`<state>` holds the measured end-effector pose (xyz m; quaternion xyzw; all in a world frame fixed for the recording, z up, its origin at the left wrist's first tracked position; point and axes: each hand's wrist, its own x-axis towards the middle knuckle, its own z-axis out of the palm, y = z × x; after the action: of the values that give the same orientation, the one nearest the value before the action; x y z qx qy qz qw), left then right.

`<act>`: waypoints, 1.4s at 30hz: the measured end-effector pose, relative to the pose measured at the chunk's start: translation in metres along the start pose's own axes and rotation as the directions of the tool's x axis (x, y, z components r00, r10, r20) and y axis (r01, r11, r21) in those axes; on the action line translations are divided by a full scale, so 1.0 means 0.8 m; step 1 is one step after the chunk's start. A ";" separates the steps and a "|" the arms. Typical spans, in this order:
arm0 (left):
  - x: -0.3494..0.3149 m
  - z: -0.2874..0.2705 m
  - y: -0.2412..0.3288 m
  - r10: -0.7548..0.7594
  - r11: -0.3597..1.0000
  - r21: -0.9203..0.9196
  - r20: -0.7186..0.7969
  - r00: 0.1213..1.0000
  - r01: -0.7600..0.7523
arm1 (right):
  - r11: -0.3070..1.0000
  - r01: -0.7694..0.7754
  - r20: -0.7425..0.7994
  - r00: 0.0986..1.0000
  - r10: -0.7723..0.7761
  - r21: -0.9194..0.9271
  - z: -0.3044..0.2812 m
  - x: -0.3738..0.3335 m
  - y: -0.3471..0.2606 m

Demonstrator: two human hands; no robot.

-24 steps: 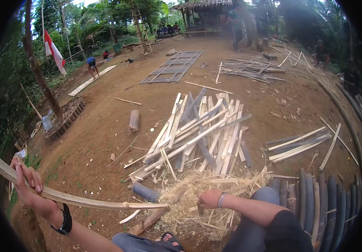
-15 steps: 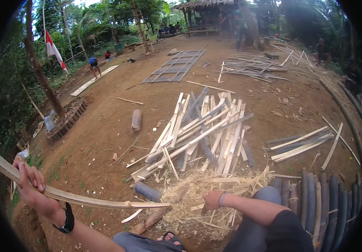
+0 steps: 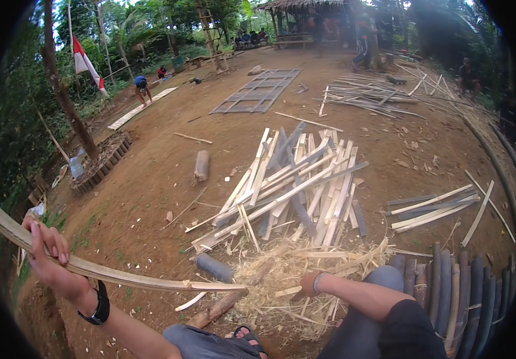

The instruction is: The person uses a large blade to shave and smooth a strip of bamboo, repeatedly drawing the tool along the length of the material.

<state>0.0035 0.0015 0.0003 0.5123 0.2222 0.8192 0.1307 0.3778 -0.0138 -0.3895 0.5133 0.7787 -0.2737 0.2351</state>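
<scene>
A long split bamboo strip slants from the upper left down toward the middle. My left hand is wrapped round it near its raised end. Its far end rests at a short wooden log on the ground, beside pale shavings. Over the shavings, my right hand is closed in a fist. What it grips, if anything, is hidden by the hand and the litter. A dark bamboo piece lies just beyond the strip's end.
Ahead is a heap of split bamboo slats. Whole bamboo poles stand close at my right, with a smaller slat pile beyond. Farther off lie a lattice panel and more strips. A person bends over a pale panel.
The whole view has shifted slightly, moving the scene a little to the right. Both hands keep nearly the same places and my left hand still grips the strip.
</scene>
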 end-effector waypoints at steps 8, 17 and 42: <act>-0.001 -0.006 -0.002 0.014 1.000 0.013 0.008 1.000 -0.014 | 0.999 0.040 -0.075 0.996 -0.041 -0.019 -0.007 -0.006 0.003; 0.005 -0.010 0.004 0.038 0.999 0.025 0.057 0.998 -0.039 | 0.946 0.097 -0.428 0.903 0.047 0.309 -0.023 -0.001 0.018; 0.028 -0.045 -0.015 -0.165 0.984 0.081 0.046 0.985 0.161 | -0.107 0.115 -0.098 0.983 0.157 0.988 -0.057 0.002 0.087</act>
<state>-0.0389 0.0135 -0.0018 0.5183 0.2913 0.7829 0.1834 0.4383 0.0403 -0.3696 0.5518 0.3255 -0.7097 -0.2931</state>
